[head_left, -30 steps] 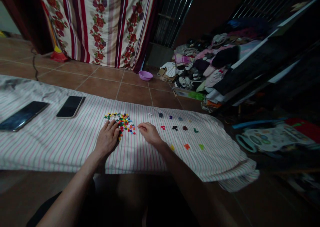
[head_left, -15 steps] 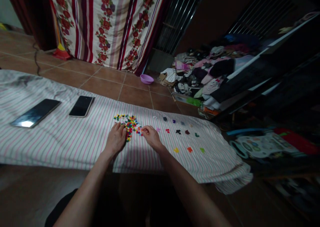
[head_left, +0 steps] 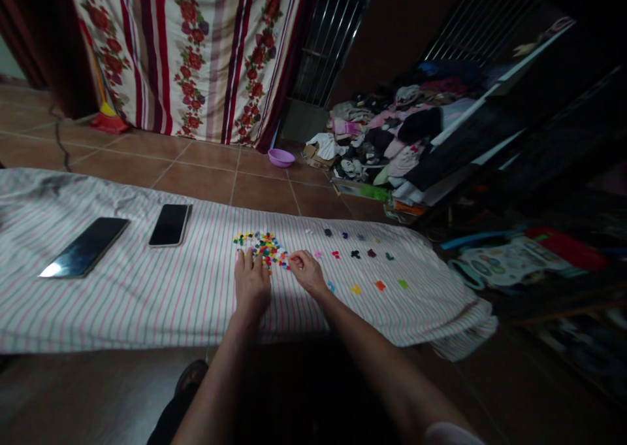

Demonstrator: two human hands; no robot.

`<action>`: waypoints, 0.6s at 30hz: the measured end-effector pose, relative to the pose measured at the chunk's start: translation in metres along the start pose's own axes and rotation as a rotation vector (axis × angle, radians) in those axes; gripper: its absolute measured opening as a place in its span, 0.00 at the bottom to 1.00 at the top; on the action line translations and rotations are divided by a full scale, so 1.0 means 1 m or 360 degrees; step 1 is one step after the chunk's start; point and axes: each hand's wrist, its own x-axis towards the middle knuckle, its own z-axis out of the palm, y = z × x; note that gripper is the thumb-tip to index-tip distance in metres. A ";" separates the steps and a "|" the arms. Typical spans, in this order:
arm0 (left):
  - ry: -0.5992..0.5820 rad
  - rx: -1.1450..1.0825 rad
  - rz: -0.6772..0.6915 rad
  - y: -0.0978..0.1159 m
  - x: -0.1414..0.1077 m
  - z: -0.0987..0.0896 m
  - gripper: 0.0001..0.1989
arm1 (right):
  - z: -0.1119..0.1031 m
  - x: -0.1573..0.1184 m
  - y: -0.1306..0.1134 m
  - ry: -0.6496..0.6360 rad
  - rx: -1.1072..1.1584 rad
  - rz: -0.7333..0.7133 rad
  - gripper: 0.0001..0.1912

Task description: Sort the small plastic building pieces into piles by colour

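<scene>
A mixed pile of small coloured pieces [head_left: 267, 244], too small to identify, lies on a striped cloth [head_left: 206, 301]. My left hand [head_left: 252, 281] rests at the pile's near left edge, fingers spread and partly covering some pieces. At the pile's right edge, my right hand [head_left: 307, 272] has thumb and fingers pinched together; whatever is between them is too small to make out. Right of it, pieces sit in small single-colour groups in rows, among them a yellow group [head_left: 355, 289], an orange group [head_left: 380, 285], a black group [head_left: 355, 254] and a light green group [head_left: 402, 283].
Two dark-screened devices, a larger one [head_left: 85, 247] and a phone [head_left: 170, 225], lie on the cloth at left. Beyond are a purple basin [head_left: 281, 158], a clothes heap [head_left: 377, 134] and a floral curtain [head_left: 210, 59]. A shelf with toys [head_left: 509, 268] stands at right.
The view has shifted. My left hand has drawn back from over the pile to its near edge, showing more pieces. My right hand stays pinched by the pile; a blue group now shows beside its wrist.
</scene>
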 end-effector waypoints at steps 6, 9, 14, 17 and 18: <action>-0.0012 0.0169 -0.0192 0.010 -0.005 -0.010 0.25 | -0.001 -0.001 -0.002 0.0015 -0.0019 0.0022 0.04; -0.0059 0.0272 -0.0206 0.013 -0.008 -0.015 0.33 | -0.002 -0.002 -0.002 0.0019 0.0000 0.0008 0.04; -0.0092 0.0403 -0.0186 0.018 -0.018 -0.011 0.40 | -0.001 -0.004 -0.001 0.0033 0.0063 0.0032 0.04; -0.0054 0.0500 -0.0123 0.017 -0.023 -0.006 0.37 | 0.000 -0.005 0.000 0.0026 0.0108 0.0063 0.04; -0.0040 0.0518 -0.0111 0.016 -0.024 -0.005 0.36 | 0.000 -0.005 0.001 0.0013 0.0125 0.0076 0.04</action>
